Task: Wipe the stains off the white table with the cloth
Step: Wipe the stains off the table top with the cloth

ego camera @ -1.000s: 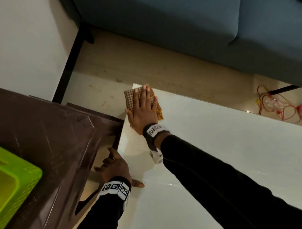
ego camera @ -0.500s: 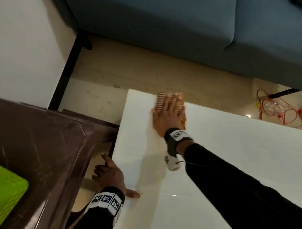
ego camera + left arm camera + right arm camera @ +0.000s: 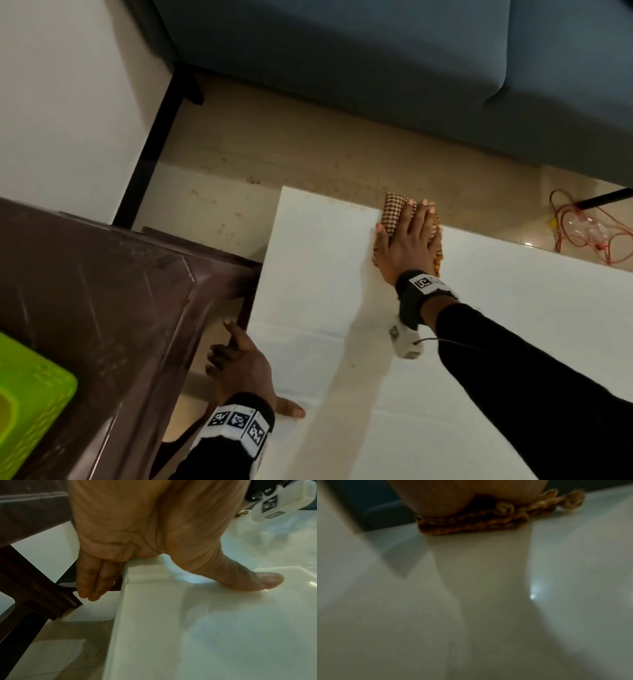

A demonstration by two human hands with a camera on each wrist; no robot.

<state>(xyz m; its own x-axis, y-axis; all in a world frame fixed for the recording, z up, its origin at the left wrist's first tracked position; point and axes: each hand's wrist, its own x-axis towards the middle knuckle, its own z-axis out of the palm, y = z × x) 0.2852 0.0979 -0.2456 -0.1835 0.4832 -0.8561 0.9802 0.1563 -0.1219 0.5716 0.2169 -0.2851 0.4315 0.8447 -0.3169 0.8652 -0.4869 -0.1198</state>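
Observation:
A brown-and-orange checked cloth (image 3: 392,214) lies folded at the far edge of the white table (image 3: 342,308). My right hand (image 3: 407,246) presses flat on it with straight fingers, covering most of it. In the right wrist view the heel of that hand sits on the cloth (image 3: 471,523), which bunches on the glossy table (image 3: 471,601). My left hand (image 3: 243,370) rests at the table's left edge. Its thumb (image 3: 257,580) lies on the top and its fingers (image 3: 92,582) hang straight down beside the edge. No stains show clearly on the table.
A dark brown table (image 3: 85,291) stands close on the left, with a green basket (image 3: 27,394) on it. A blue sofa (image 3: 376,68) runs along the far side. Red cables (image 3: 589,233) lie on the tiled floor at the right.
My right hand has slid the cloth to the right along the far edge, away from the table's far left corner. My left hand has stayed at the left edge.

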